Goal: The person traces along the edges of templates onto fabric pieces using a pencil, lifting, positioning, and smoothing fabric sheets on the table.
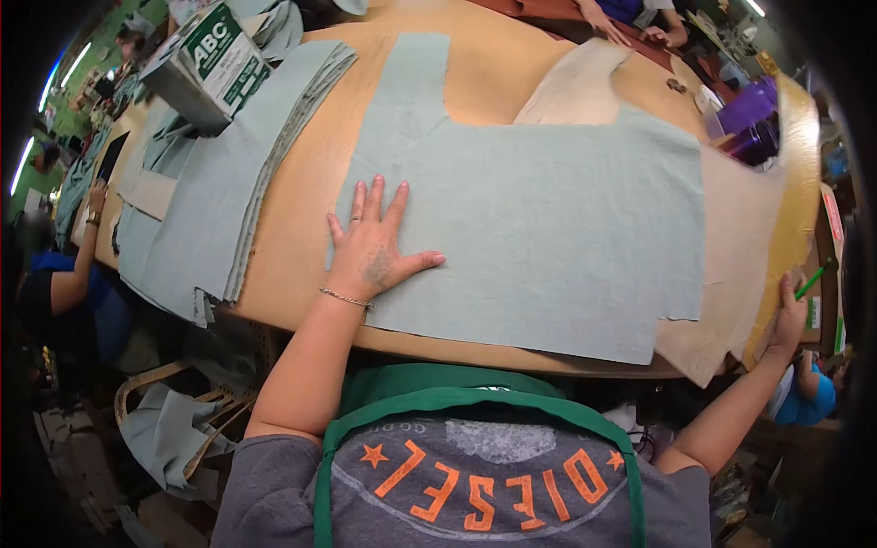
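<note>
My left hand (379,242) lies flat with its fingers spread on a large pale grey-green cut sheet (539,219), which looks like cloth or leather. At the far right, beside the table's edge, my right hand (790,315) grips a slim green pencil or pen (813,279). A beige sheet (744,228) shows from under the right side of the grey-green one. Another beige piece (580,87) emerges behind its top edge.
Left on the table (283,242) is a stack of grey-green pieces (228,183), with a metal can (206,73) marked ABC on it. Purple containers (751,119) stand at the back right. People work at the left and across the table. A chair (174,411) holds scraps.
</note>
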Motion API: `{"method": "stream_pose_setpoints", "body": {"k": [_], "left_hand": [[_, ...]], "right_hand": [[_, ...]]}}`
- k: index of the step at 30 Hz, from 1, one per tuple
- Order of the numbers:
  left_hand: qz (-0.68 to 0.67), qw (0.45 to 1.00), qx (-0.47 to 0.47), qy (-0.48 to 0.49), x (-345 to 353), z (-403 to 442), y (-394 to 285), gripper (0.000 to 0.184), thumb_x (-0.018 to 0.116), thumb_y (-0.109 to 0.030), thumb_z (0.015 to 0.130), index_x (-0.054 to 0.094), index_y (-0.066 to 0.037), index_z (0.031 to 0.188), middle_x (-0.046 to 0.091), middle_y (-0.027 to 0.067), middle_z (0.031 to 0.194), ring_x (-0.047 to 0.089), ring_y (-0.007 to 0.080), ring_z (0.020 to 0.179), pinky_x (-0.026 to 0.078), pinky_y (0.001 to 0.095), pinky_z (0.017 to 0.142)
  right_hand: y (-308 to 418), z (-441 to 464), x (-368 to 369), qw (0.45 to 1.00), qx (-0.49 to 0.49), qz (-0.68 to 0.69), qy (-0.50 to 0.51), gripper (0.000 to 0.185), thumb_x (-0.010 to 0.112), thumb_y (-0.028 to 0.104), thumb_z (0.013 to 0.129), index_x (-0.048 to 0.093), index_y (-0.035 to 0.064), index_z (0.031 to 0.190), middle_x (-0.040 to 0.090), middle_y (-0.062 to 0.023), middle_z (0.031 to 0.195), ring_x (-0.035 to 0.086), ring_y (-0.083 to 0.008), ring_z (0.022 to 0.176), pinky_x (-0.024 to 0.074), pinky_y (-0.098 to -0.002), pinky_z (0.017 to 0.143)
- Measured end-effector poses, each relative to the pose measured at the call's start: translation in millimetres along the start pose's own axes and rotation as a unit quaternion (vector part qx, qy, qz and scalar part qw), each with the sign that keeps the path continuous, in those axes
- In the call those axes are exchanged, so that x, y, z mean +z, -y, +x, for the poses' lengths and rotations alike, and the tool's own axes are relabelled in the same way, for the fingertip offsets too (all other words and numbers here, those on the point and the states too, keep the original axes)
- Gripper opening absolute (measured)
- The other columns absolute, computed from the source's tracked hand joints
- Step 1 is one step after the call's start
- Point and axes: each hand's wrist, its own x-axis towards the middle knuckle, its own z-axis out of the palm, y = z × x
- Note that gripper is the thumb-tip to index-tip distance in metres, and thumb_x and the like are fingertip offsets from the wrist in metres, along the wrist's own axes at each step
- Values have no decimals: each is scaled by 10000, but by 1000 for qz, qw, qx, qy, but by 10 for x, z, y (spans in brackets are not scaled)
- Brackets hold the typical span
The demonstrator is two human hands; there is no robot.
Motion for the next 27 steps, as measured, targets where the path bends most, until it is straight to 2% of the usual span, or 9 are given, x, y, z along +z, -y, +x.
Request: {"method": "stream_pose_setpoints", "body": {"k": [3, 6, 9, 12, 16, 18, 19, 23, 27], "left_hand": [[11, 1000, -9, 9, 1, 7, -15, 1017, 620, -662, 541, 232, -174, 1345, 137, 142, 1407, 107, 327, 1298, 129, 657, 918], [-6, 1000, -2, 13, -21, 12, -19, 1021, 595, -690, 540, 259, -141, 1333, 153, 174, 1395, 113, 346, 1292, 116, 662, 917], [-11, 999, -15, 32, -70, 40, -24, 1001, 607, -667, 552, 254, -157, 1337, 137, 160, 1403, 80, 350, 1297, 127, 673, 907], [35, 997, 64, -6, -157, 56, -276, 937, 596, -645, 592, 261, -182, 1335, 128, 134, 1411, 56, 350, 1300, 138, 675, 905], [37, 963, 266, 27, 28, 84, -965, 763, 505, -602, 709, 281, -217, 1329, 122, 74, 1422, 59, 363, 1297, 150, 669, 911], [6, 948, 311, 74, 184, 68, -1185, 748, 471, -619, 718, 295, -215, 1322, 143, 71, 1416, 68, 366, 1294, 151, 672, 909], [-11, 938, 333, 99, 228, 57, -1232, 741, 455, -627, 722, 302, -215, 1319, 153, 69, 1414, 73, 367, 1293, 152, 674, 908], [-11, 931, 346, 119, 159, -37, -1176, 769, 443, -663, 701, 315, -212, 1311, 188, 75, 1399, 92, 370, 1288, 164, 678, 901], [-8, 933, 340, 116, 137, -15, -1209, 778, 453, -665, 693, 315, -211, 1310, 187, 70, 1399, 98, 367, 1287, 168, 679, 898]], "right_hand": [[363, -112, 60, 988, -114, -84, -54, 353, 565, 135, 834, 464, -17, 1137, 542, -46, 1037, 513, -124, 908, 377, -232, 824], [371, -144, 176, 964, -192, -126, -136, 325, 570, 165, 835, 505, -27, 1090, 563, -45, 994, 510, -121, 887, 375, -237, 805], [297, -160, 322, 945, -238, -110, -195, 279, 578, 177, 832, 544, -23, 1023, 586, -49, 937, 512, -114, 861, 377, -237, 783], [294, -254, 654, 922, -257, -112, -266, 270, 597, 200, 821, 566, -6, 991, 600, -34, 853, 517, -98, 760, 395, -231, 700], [215, -311, 992, 900, -295, -117, -298, 196, 591, 144, 821, 562, -7, 943, 610, -72, 912, 534, -108, 791, 406, -240, 720], [157, -303, 1038, 886, -350, -121, -279, 182, 584, 128, 824, 560, -11, 939, 613, -81, 914, 541, -111, 787, 413, -242, 713], [157, -323, 1055, 889, -336, -120, -287, 170, 569, 116, 833, 557, -16, 938, 614, -83, 920, 548, -117, 801, 416, -240, 724], [220, -398, 1070, 872, -377, -62, -305, 164, 577, 123, 829, 556, -11, 920, 615, -66, 888, 547, -117, 781, 418, -237, 705], [214, -438, 895, 867, -342, -158, -326, 137, 594, 135, 820, 576, 1, 837, 620, -56, 807, 539, -111, 714, 414, -238, 655]]}}
